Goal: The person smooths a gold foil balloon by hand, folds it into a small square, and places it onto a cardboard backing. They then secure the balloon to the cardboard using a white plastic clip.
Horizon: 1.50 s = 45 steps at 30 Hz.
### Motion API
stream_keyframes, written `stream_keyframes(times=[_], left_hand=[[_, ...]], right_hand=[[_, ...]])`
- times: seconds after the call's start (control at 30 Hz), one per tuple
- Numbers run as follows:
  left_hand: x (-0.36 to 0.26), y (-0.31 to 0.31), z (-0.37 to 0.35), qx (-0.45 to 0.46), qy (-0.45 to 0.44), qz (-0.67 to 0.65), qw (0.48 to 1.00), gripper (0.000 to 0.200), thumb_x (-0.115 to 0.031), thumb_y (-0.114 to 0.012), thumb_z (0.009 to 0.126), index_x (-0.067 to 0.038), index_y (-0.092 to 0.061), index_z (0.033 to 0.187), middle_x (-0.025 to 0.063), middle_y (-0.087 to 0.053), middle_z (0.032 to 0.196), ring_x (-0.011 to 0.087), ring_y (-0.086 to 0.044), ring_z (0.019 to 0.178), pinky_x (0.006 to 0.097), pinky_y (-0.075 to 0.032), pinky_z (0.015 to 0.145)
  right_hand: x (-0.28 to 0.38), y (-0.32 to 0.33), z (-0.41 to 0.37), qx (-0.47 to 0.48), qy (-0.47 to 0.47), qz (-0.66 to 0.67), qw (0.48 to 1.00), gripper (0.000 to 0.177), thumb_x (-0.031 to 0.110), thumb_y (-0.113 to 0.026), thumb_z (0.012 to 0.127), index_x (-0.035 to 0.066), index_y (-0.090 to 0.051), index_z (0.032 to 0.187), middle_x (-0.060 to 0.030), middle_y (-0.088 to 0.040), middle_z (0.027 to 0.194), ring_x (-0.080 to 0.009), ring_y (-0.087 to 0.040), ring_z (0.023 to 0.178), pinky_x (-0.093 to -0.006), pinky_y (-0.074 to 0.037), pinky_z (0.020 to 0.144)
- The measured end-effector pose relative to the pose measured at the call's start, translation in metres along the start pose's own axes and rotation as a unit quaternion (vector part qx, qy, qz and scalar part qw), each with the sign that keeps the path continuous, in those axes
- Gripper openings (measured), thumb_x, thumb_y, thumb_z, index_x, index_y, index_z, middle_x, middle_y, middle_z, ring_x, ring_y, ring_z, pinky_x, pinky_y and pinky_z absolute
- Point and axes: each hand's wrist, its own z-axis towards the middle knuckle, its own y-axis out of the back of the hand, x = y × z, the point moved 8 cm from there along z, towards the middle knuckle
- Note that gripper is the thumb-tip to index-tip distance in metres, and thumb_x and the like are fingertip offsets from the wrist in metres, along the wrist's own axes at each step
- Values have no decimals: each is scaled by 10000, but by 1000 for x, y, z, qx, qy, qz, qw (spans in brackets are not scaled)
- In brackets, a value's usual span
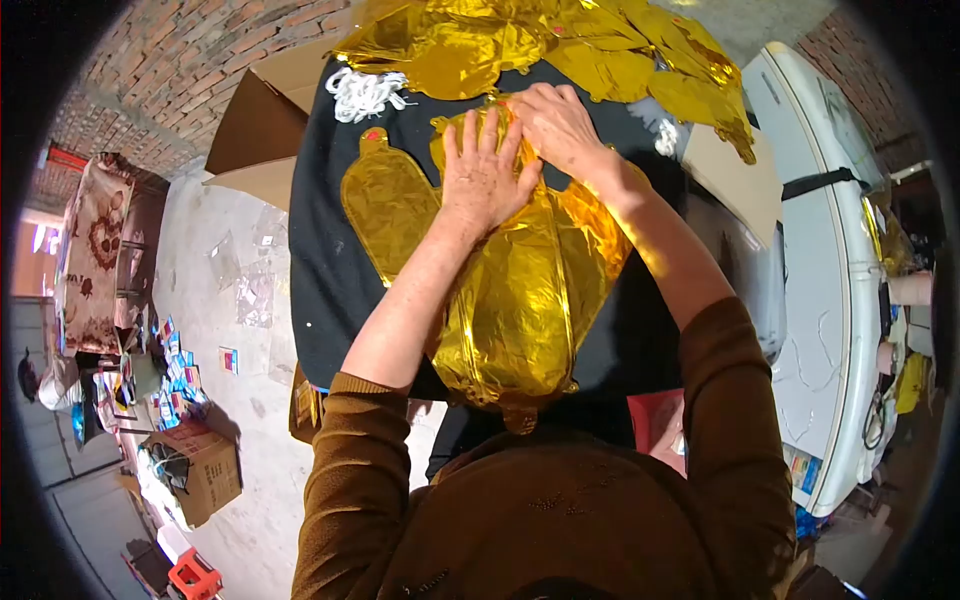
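Observation:
A flat gold foil balloon [510, 310] with several lobes lies on a black-covered table [325, 300]. My left hand [484, 172] rests palm down on its upper part, fingers spread. Just to the right, my right hand [562, 128] has its fingers bent and together at the balloon's upper edge, gripping the foil there; its fingertips are partly hidden. One lobe with a small red mark on its tab sticks out to the left of my left hand. The lower end of the balloon reaches the near table edge, close to my body.
More gold foil balloons [455, 62] are heaped along the far edge. Bundles of white string [365, 95] lie at the far left, with more white string [667, 137] at the right. An open cardboard box [262, 125] stands left, a white freezer-like cabinet [820, 330] right.

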Motion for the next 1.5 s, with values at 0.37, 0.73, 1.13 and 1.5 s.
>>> stream_keyframes(times=[0.37,0.73,1.13,1.5], left_hand=[[3,-2,2,14,-4,5,1000,733,-638,-398,1040,-182,-418,1613,182,-351,1672,413,-272,1557,608,-174,1256],[4,-10,7,5,-23,38,999,826,-718,-329,1040,-187,-280,1670,149,-260,1720,374,-157,1604,589,-112,1274],[5,-6,7,-2,-22,5,1000,790,-715,-382,1026,-168,-433,1593,164,-350,1673,406,-282,1548,581,-196,1253],[9,-11,-2,35,-81,80,993,859,-635,-578,897,-195,-397,1611,144,-291,1694,429,-262,1547,625,-220,1227]], right_hand=[[8,57,-47,9,24,-51,998,265,215,-709,885,95,-743,1119,-30,-688,1170,-269,-568,1221,-419,-434,955],[-45,66,-141,23,-204,-118,972,298,302,-787,829,91,-611,946,-101,-638,938,-337,-661,923,-480,-535,753],[-67,54,-111,162,-439,474,746,455,295,-688,941,-45,-571,1220,-124,-698,934,-178,-697,729,-318,-571,601],[-22,68,-97,24,-427,559,711,378,228,-568,1086,-7,-528,1380,-178,-682,1207,-282,-723,1008,-388,-583,916]])
